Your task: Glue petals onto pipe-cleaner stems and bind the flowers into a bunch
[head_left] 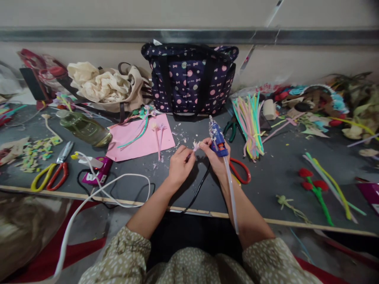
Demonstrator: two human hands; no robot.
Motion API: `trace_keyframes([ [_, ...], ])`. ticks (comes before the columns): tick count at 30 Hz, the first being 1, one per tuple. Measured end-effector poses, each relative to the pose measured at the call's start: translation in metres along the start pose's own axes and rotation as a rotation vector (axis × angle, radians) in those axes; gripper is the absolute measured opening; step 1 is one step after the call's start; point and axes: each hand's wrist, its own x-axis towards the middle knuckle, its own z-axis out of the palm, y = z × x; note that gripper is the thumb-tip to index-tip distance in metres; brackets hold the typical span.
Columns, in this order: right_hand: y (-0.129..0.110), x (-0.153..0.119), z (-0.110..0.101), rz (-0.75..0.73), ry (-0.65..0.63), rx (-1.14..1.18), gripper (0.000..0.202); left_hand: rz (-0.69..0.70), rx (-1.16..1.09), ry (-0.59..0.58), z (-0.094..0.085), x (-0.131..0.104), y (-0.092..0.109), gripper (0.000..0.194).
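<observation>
Pinching a little flower [196,146] with our left hand [181,161] and right hand [218,159], we grip a glue gun [218,138] in our right too, in front of the bag [189,85].

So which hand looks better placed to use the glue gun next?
Likely the right hand: it holds the blue glue gun, though the nozzle points away from the small pale flower. The left hand seems occupied, gripping that flower below its petals.

Small pale flower [196,146] between fingers [206,146]
</observation>
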Motion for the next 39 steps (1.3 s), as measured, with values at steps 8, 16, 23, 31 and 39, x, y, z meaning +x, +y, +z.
trace_keyframes([
  [8, -0.001, 0.0, 0.0, 0.005, 0.01, -0.058, 0.024, -0.008, -0.009, 0.004, 0.0, 0.0, 0.0, 0.019],
  [16, -0.009, 0.002, 0.001, 0.084, 0.112, 0.019, 0.031, -0.206, -0.207, 0.035, -0.001, 0.004, 0.0, 0.023],
  [23, -0.015, -0.002, 0.0, 0.078, 0.082, 0.02, 0.03, -0.342, -0.346, 0.09, 0.0, 0.006, -0.003, 0.021],
  [31, -0.004, -0.016, 0.009, -0.066, -0.032, -0.267, 0.027, -0.44, -0.487, 0.13, 0.002, 0.006, -0.004, 0.022],
  [39, 0.0, -0.018, 0.012, -0.026, -0.05, -0.28, 0.024, -0.495, -0.629, 0.128, 0.001, 0.007, -0.002, 0.025],
])
